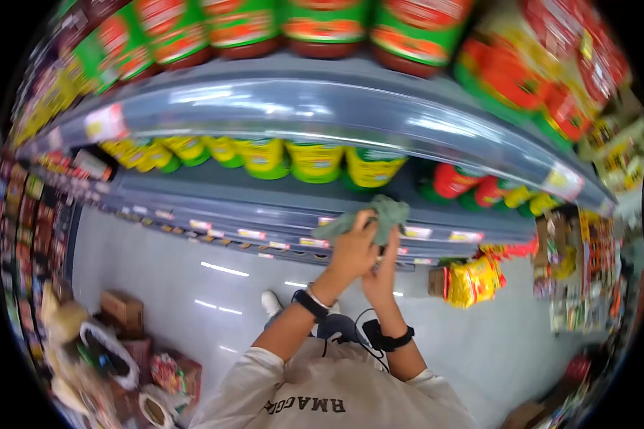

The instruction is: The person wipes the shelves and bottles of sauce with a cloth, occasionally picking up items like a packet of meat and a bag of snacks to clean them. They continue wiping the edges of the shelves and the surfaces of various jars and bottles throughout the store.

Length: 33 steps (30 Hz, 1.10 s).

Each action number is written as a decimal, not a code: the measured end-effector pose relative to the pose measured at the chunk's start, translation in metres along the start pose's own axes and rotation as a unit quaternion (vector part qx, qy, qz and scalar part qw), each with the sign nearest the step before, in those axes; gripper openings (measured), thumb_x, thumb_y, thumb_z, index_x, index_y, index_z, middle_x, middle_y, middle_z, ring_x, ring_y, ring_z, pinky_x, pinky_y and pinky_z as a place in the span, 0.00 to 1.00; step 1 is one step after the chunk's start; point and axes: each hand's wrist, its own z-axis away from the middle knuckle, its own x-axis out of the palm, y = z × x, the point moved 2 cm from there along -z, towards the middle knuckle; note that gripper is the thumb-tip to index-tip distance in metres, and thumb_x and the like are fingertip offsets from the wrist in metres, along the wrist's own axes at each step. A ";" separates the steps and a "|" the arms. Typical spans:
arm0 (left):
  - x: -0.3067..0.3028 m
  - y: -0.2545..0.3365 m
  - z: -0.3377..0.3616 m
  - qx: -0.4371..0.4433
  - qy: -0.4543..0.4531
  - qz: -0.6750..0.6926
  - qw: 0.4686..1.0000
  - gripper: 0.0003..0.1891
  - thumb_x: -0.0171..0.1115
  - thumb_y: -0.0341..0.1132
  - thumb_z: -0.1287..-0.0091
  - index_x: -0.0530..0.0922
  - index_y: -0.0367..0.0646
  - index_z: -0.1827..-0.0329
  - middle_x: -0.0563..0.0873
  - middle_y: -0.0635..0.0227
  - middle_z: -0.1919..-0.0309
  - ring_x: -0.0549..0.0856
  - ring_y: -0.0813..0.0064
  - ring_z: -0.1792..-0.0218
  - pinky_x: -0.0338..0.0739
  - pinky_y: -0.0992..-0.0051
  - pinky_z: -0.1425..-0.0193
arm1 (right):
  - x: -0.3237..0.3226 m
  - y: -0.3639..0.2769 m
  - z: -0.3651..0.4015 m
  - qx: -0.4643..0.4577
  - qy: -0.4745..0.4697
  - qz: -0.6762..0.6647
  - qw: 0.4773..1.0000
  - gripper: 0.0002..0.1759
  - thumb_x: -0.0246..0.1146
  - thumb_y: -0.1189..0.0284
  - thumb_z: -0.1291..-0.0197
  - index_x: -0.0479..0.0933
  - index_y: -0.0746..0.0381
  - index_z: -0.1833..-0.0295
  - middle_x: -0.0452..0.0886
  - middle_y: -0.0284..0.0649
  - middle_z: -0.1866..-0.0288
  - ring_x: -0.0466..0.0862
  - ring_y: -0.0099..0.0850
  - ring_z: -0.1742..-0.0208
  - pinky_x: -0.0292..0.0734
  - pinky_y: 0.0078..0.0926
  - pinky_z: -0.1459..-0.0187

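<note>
A grey-green cloth (388, 212) is bunched up in front of the lower shelf's edge, between my two hands. My left hand (353, 247) has its fingers closed on the cloth's left part, with a loose end sticking out to the left. Close beside it, my right hand (383, 266) grips the cloth from below on the right. Part of the right fingers is hidden. Just beyond the cloth stands a yellow-and-green container (373, 169), at the right end of a row of similar ones on the shelf (229, 187).
Above runs a shelf edge (322, 107) with red-and-green jars (325, 28) over it. Red-capped containers (456, 180) stand to the right. Yellow packets (474, 281) hang off the lower right. Boxes (122, 309) and bags lie on the floor at left.
</note>
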 end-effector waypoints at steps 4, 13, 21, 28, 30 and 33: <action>-0.035 -0.016 0.004 -0.047 0.002 0.021 0.999 0.18 0.53 0.29 0.51 0.74 0.36 0.54 0.74 0.60 0.47 0.81 0.52 0.62 0.77 0.60 0.62 | -0.001 -0.008 -0.010 0.081 0.003 -0.048 0.996 0.37 0.62 0.85 0.54 0.58 0.66 0.36 0.66 0.47 0.39 0.67 0.36 0.38 0.58 0.31 0.35; -0.157 -0.102 0.030 -0.059 0.071 0.015 0.996 0.18 0.53 0.30 0.49 0.75 0.36 0.55 0.74 0.62 0.48 0.81 0.52 0.62 0.77 0.59 0.60 | 0.139 -0.081 -0.045 -0.006 -0.095 0.028 0.995 0.33 0.68 0.76 0.54 0.60 0.66 0.42 0.69 0.47 0.47 0.72 0.38 0.45 0.66 0.34 0.43; -0.248 -0.184 0.037 -0.064 0.037 0.106 0.992 0.20 0.51 0.27 0.50 0.72 0.34 0.51 0.73 0.57 0.49 0.77 0.49 0.55 0.73 0.59 0.52 | 0.255 -0.129 -0.049 -0.028 -0.031 0.005 0.999 0.31 0.67 0.75 0.53 0.61 0.67 0.44 0.69 0.49 0.50 0.71 0.41 0.47 0.63 0.33 0.42; -0.349 -0.227 0.064 -0.122 -0.034 0.456 0.881 0.20 0.51 0.25 0.45 0.72 0.36 0.47 0.75 0.70 0.69 0.73 0.85 0.81 0.65 0.85 0.80 | 0.328 -0.187 -0.051 -0.053 -0.092 0.039 0.994 0.29 0.65 0.81 0.56 0.61 0.66 0.47 0.69 0.47 0.52 0.72 0.37 0.49 0.67 0.32 0.47; -0.393 -0.231 0.094 -0.155 0.030 0.515 0.843 0.20 0.53 0.25 0.45 0.72 0.36 0.47 0.74 0.73 0.76 0.73 0.85 0.82 0.66 0.84 0.80 | 0.365 -0.215 -0.041 -0.064 -0.104 -0.068 0.990 0.30 0.64 0.82 0.57 0.60 0.64 0.47 0.69 0.47 0.52 0.73 0.36 0.50 0.68 0.31 0.47; -0.443 -0.271 0.141 -0.142 0.087 0.597 0.785 0.12 0.55 0.26 0.43 0.73 0.40 0.55 0.74 0.75 0.76 0.71 0.86 0.83 0.65 0.85 0.80 | 0.419 -0.264 -0.026 -0.099 -0.159 -0.138 0.973 0.32 0.62 0.86 0.58 0.59 0.62 0.45 0.69 0.46 0.52 0.74 0.34 0.50 0.69 0.30 0.48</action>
